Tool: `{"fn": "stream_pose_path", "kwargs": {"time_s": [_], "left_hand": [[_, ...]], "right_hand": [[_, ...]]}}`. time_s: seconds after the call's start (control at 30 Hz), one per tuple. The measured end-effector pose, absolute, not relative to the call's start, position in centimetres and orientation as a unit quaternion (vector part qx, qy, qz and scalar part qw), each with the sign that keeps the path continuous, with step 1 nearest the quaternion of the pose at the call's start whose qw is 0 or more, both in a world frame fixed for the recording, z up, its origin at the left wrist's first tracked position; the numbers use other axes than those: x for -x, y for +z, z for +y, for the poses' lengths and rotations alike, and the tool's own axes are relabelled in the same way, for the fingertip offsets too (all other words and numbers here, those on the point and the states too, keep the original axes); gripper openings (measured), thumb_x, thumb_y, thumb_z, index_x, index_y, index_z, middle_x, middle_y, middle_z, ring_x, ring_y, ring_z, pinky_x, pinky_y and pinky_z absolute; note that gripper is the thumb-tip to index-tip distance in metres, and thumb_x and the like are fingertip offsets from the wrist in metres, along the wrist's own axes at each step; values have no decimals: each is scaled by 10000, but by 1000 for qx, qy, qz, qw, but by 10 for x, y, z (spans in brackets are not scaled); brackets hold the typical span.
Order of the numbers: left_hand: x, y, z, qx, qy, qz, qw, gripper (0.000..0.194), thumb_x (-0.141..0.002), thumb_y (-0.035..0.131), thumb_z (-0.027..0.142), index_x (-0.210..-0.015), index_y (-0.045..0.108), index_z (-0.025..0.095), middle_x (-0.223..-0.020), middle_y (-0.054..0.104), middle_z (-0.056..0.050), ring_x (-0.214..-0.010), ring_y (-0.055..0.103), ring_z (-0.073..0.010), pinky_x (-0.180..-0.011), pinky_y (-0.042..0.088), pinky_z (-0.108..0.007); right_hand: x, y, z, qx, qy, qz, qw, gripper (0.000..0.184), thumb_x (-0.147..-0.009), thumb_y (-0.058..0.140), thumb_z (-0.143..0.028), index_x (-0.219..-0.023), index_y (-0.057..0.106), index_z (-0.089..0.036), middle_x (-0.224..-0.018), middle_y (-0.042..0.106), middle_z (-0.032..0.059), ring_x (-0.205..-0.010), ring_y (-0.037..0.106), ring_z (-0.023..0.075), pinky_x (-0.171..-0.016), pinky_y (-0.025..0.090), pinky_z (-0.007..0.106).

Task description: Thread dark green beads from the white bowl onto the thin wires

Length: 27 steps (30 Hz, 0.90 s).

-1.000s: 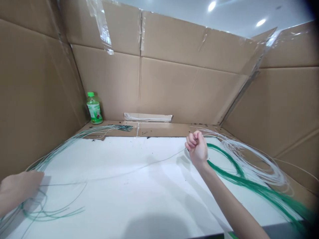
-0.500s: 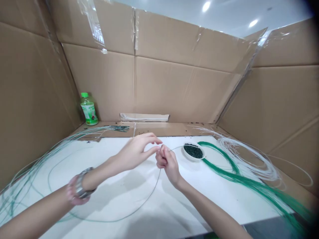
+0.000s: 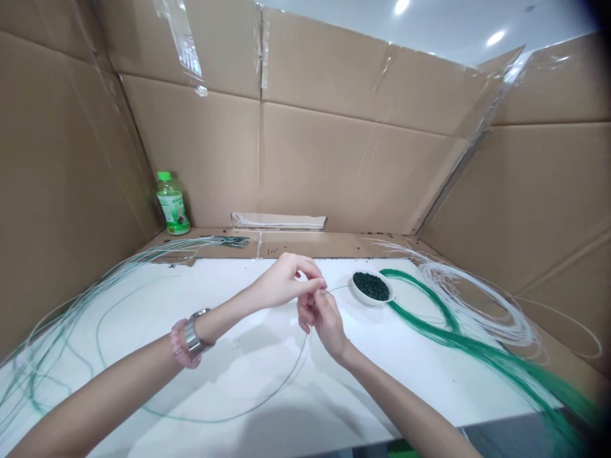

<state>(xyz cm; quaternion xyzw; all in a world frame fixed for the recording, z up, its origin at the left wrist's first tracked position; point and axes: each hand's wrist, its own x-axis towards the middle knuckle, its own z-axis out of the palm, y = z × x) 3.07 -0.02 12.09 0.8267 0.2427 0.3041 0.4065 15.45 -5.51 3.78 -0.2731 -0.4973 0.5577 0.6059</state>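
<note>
Table [image 3: 420, 381], left hand [image 3: 281, 283], right hand [image 3: 324, 324], one wire [image 3: 300, 369]

Beside the white dish [image 3: 373, 298] of blackish-green beads [image 3: 371, 286], the wire [image 3: 298, 375] in my fingers is pale green, a deep green bundle [image 3: 453, 340] and white strands [image 3: 477, 299] lie to its right, my bracelet [image 3: 180, 344] is pink-beaded to its left, and brown cardboard [image 3: 334, 172] stands behind it.
</note>
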Motion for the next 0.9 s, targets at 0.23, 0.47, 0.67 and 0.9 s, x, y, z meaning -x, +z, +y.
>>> {"fn": "stream_pose_path", "kwargs": {"time_s": [0.23, 0.47, 0.67, 0.9], "left_hand": [[-8, 78, -66, -623, 271, 219, 700, 505, -756, 612, 622, -598, 677, 147, -635, 646, -69, -604, 558, -153, -597, 427, -262], [2, 59, -65, -68, 472, 282, 832, 398, -969, 385, 415, -878, 608, 99, -852, 676, -120, -795, 668, -151, -760, 527, -285], [120, 81, -2, -110, 667, 342, 653, 349, -994, 358, 176, -672, 486, 130, -491, 361, 84, -378, 339, -27, -411, 368, -139], [215, 156, 13, -310, 710, 451, 443, 490, -983, 85, 27, -553, 288, 146, -457, 201, 84, -375, 230, -6, -431, 253, -103]], "right_hand": [[-155, 77, -59, 242, 529, -367, 726, 492, -883, 507, -471, -591, 212, -206, -467, 93, -105, -421, 46, 75, -379, 104, 203], [-181, 125, -86, 212, 497, -291, 790, 422, -936, 414, -331, -586, 216, -206, -501, 23, -80, -435, 6, 111, -348, 84, 247], [-257, 111, -100, 334, 360, -291, 821, 336, -901, 469, -294, -580, 383, -242, -491, 143, -59, -386, 154, 84, -368, 58, 359], [-264, 68, -87, 374, 439, -181, 797, 361, -815, 521, -270, -541, 295, -211, -436, 190, -69, -343, 214, 65, -320, 125, 264]]}}
